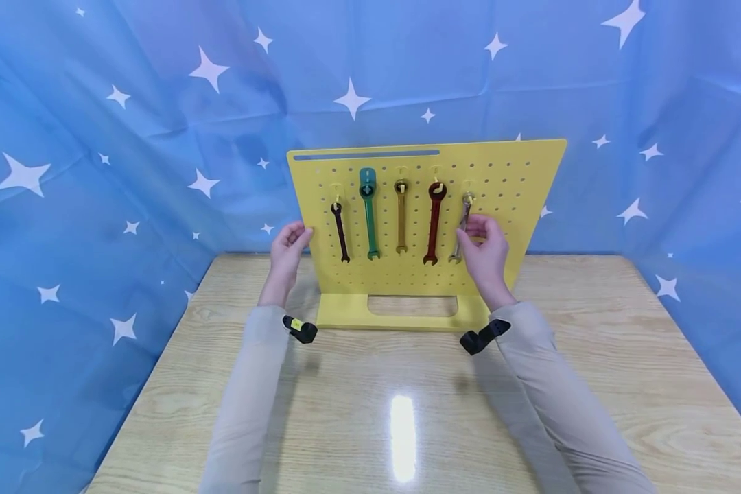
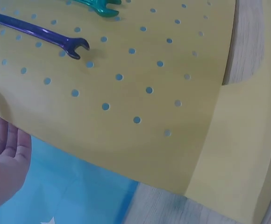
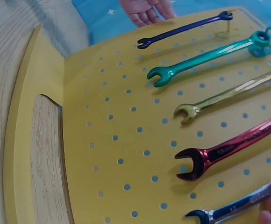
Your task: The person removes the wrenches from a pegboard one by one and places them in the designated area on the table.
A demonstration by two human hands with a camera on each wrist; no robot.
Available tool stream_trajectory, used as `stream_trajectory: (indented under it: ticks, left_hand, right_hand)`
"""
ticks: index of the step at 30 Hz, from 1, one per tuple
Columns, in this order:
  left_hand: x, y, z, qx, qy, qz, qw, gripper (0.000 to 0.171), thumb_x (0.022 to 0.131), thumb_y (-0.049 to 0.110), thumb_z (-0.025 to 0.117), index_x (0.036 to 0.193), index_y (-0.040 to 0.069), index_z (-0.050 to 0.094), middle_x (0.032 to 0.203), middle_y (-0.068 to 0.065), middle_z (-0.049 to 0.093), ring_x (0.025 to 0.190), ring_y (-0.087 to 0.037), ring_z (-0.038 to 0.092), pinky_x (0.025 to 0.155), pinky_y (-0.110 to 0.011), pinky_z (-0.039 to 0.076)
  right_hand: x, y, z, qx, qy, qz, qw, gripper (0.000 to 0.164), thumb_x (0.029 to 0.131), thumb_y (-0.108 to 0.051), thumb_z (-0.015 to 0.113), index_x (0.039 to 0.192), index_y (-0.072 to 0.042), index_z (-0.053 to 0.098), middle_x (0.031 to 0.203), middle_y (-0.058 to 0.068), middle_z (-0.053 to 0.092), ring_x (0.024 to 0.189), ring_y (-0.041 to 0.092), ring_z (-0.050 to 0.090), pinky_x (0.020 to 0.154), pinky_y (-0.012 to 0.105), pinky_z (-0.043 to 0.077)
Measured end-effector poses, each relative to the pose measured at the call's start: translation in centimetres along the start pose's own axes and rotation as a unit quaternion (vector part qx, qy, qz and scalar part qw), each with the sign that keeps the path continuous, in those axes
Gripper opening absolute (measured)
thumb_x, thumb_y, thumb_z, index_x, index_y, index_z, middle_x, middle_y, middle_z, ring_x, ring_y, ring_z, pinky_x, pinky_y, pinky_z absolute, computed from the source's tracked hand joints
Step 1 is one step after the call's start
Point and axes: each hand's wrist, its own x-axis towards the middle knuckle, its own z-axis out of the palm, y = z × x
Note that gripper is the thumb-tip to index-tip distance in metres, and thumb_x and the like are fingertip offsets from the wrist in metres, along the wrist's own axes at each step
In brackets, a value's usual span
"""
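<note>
A yellow pegboard (image 1: 358, 281) stands on the table, with a row of combination wrenches hanging from its hooks. My left hand (image 1: 287, 254) holds the board's left edge, thumb at the front and the other fingers behind. At the right end of the row, my right hand (image 1: 486, 250) pinches the shaft of a silver wrench (image 3: 247, 200), whose ring end is at its hook and whose open jaw points down. Left of it hang a red wrench (image 1: 434, 219), a gold wrench (image 1: 401, 219), a green wrench (image 1: 370, 219) and a small purple wrench (image 2: 37, 33).
The green wrench hangs from a teal holder (image 1: 367, 176). A wooden table (image 1: 358, 384) carries the board's foot, which has a long cutout. Behind stands a blue curtain (image 1: 160, 171) with white stars. Both sleeves wear black wrist cameras.
</note>
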Motion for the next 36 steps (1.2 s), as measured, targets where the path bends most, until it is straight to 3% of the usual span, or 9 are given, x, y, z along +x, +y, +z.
stream_trajectory:
  ticks: [4,15,27,36]
  left_hand:
    - [0.4,-0.2,0.0,0.0,-0.006,-0.005,1.0,0.017,0.085,-0.001,0.065,0.092,0.014,0.059,0.087,0.002,0.056,0.083,-0.01,0.052,0.078,-0.018,0.048]
    - [1.0,-0.9,-0.4,0.017,-0.016,0.013,0.9996,0.023,0.082,-0.005,0.066,0.085,0.017,0.062,0.08,0.006,0.064,0.079,-0.008,0.058,0.077,-0.017,0.05]
    - [1.0,-0.8,-0.5,0.022,-0.011,0.021,0.9995,0.023,0.082,-0.005,0.067,0.082,0.017,0.062,0.078,0.006,0.063,0.076,-0.008,0.057,0.074,-0.017,0.05]
    - [1.1,-0.7,-0.4,0.014,-0.014,0.033,0.9993,0.025,0.082,-0.007,0.066,0.08,0.018,0.062,0.076,0.007,0.063,0.074,-0.007,0.057,0.073,-0.016,0.051]
  right_hand:
    - [0.0,0.0,0.0,-0.004,0.003,0.011,1.0,0.027,0.086,-0.003,0.065,0.111,0.004,0.056,0.103,0.015,0.061,0.086,0.009,0.052,0.074,0.017,0.048]
    - [-0.2,0.0,0.1,-0.004,0.002,0.015,1.0,0.022,0.086,-0.007,0.067,0.104,0.005,0.06,0.098,0.015,0.062,0.081,0.008,0.051,0.068,0.015,0.046]
    - [-0.2,0.0,0.0,-0.006,-0.026,0.051,0.998,0.018,0.09,-0.009,0.062,0.102,0.004,0.061,0.096,0.012,0.061,0.083,0.008,0.052,0.076,0.02,0.045]
    - [-0.5,0.1,-0.5,0.015,-0.043,0.022,0.999,0.016,0.09,-0.005,0.061,0.095,0.009,0.058,0.091,0.015,0.06,0.074,0.004,0.05,0.066,0.013,0.043]
